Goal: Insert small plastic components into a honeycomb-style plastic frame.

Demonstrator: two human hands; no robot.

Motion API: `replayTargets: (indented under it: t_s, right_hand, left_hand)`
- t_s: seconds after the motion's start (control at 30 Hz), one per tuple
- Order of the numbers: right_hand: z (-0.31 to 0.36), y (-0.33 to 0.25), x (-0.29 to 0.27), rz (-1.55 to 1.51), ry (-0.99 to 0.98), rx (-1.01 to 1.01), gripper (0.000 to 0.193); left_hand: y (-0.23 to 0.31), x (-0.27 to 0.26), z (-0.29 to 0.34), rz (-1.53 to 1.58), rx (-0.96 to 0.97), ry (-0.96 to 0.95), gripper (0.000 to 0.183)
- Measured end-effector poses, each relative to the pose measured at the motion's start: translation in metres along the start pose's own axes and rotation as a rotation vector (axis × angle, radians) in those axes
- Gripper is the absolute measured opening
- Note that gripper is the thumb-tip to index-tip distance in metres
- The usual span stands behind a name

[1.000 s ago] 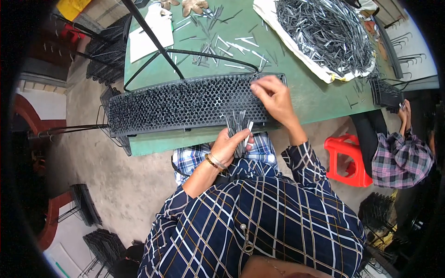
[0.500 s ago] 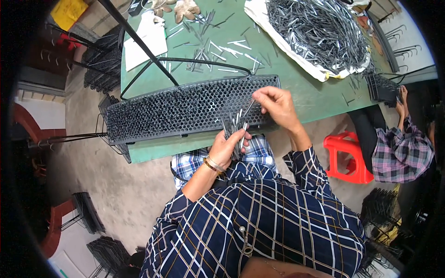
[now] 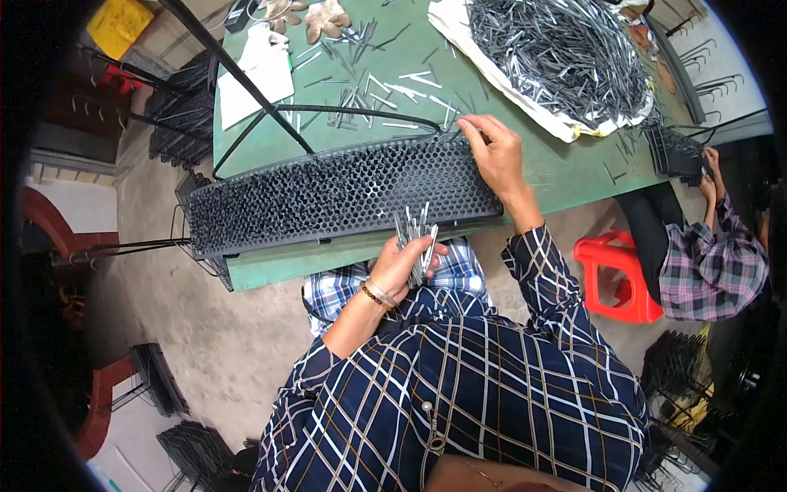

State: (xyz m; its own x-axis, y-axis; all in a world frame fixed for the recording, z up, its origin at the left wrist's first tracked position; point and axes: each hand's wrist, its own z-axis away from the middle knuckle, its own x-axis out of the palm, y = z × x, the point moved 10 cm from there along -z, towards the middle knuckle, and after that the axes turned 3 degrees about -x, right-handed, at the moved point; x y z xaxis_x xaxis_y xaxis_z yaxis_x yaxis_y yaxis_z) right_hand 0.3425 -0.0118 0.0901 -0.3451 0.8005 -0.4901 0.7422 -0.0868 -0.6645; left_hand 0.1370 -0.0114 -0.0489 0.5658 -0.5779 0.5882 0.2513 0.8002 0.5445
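Here's my left hand [image 3: 400, 261], curled firmly around a bundle of slim grey and silver strips [image 3: 419, 232], their ends fanning out above my thumb, just in front of the near edge of the long black panel full of round holes [image 3: 344, 197]. That panel lies along the near edge of the green desk [image 3: 566, 176], with black rods [image 3: 238, 72] rising behind it. Up at its far right corner goes my right hand [image 3: 500, 156], thumb and forefinger drawn together; whether a strip sits between them, I can't tell.

These strips look light and fairly stiff, and the shiny ones are probably slippery, so a loose fist would likely let some slide. Best hold: the bundle low in the palm, each single strip pinched near one end. The panel looks rigid, best steadied by its rim.

Beyond it, loose strips [image 3: 425, 80] lie scattered, and to the right a white sack [image 3: 471, 51] brims with more.
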Motion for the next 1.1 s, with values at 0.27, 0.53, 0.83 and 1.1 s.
replayTargets:
  t_s: [0.27, 0.53, 0.83, 1.1]
  right_hand:
    - [0.015, -0.005, 0.022, 0.192, -0.145, -0.135, 0.013]
    - [0.027, -0.011, 0.022, -0.107, -0.279, 0.123, 0.016]
    - [0.082, -0.007, 0.059, -0.627, -0.615, 0.658, 0.018]
    - [0.021, 0.012, -0.004, -0.164, -0.074, 0.318, 0.020]
  left_hand:
    - [0.003, 0.011, 0.004, -0.054, -0.012, -0.043, 0.016]
    - [0.017, 0.010, 0.005, -0.007, 0.114, -0.036, 0.015]
    - [0.025, 0.014, 0.007, -0.029, 0.161, -0.026, 0.016]
    - [0.000, 0.007, -0.003, -0.009, 0.009, -0.059, 0.017]
